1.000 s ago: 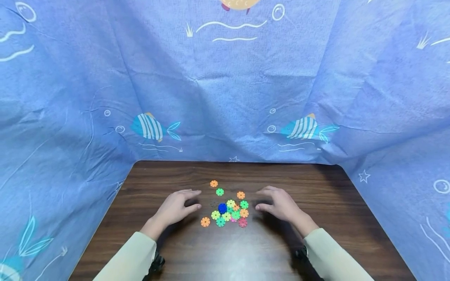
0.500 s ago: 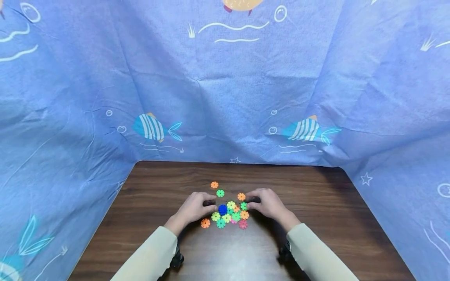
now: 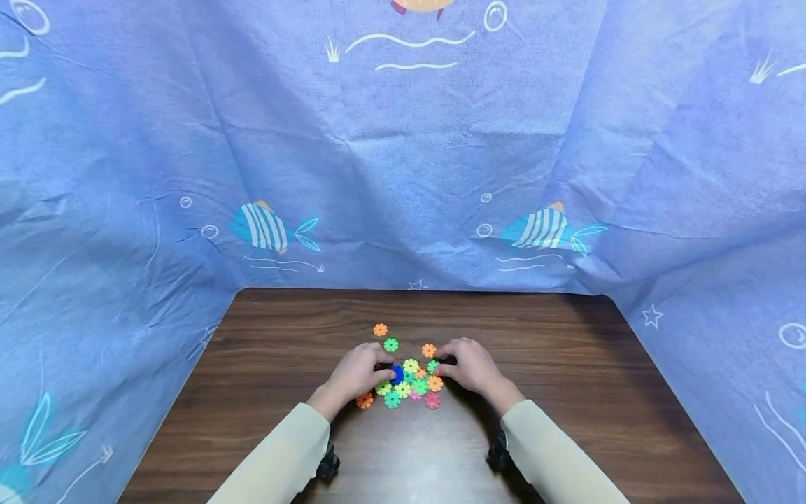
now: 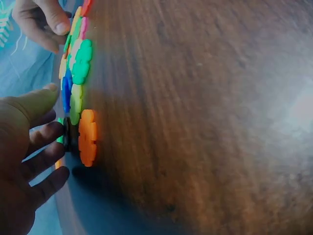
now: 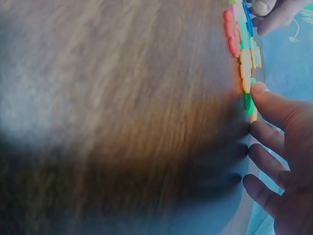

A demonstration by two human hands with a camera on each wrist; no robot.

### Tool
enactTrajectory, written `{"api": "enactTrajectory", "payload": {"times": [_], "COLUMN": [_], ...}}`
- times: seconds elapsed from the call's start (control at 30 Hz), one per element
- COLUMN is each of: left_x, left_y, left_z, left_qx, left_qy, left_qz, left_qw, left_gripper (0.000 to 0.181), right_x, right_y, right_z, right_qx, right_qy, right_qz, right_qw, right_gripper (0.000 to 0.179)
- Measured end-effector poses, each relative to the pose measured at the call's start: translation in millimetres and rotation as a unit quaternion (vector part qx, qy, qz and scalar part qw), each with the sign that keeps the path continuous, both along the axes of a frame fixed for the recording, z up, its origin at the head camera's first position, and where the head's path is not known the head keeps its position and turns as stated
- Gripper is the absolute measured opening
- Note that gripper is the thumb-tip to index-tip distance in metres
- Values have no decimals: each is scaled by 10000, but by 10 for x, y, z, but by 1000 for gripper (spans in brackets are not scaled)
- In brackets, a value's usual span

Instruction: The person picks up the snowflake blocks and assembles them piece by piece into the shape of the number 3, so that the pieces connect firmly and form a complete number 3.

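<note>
Notched plastic discs, like snowflake building pieces, lie in a loose cluster on the brown table. My left hand [image 3: 354, 374] is at the cluster's left side, its thumb by the dark blue disc [image 3: 397, 375]. In the left wrist view its fingers are loosely bent beside a black disc [image 4: 68, 133], near an orange disc [image 4: 88, 138]; nothing is visibly gripped. My right hand [image 3: 474, 365] is on the other side, thumb at a green disc [image 5: 249, 104] and fingers spread in the right wrist view. Whether the thumb touches that disc is hard to tell.
Toward the back lie an orange disc [image 3: 380, 330] and a green disc [image 3: 391, 344]. A red disc [image 3: 432, 400] lies at the cluster's near right. The wooden table [image 3: 415, 455] ends at a blue fish-print cloth [image 3: 403, 175] hanging behind and at both sides.
Both hands have moved inward from either side to the discs. The left hand now covers part of the cluster's left edge. The discs look about where they were.
</note>
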State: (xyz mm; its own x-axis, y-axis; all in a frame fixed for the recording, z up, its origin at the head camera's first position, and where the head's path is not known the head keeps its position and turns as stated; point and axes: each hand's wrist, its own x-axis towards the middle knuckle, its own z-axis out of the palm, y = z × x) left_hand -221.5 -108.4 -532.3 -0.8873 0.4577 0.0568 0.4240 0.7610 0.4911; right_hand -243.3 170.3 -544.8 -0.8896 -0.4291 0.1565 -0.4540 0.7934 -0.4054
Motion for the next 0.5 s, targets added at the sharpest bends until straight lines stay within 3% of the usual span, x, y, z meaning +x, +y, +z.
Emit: {"api": "enactTrajectory", "payload": {"times": [0.5], "left_x": [-59], "left_y": [51], "left_z": [-31], "left_qx": [-519], "left_qy": [5], "left_qz": [-32], "left_qw": [9986], "left_gripper": [22], "right_x": [13], "right_y": [-67], "right_z": [53], "right_qx": [5], "right_qy": [-84], "right_qz": [78], "right_qw": [9999], "right_gripper": [21]}}
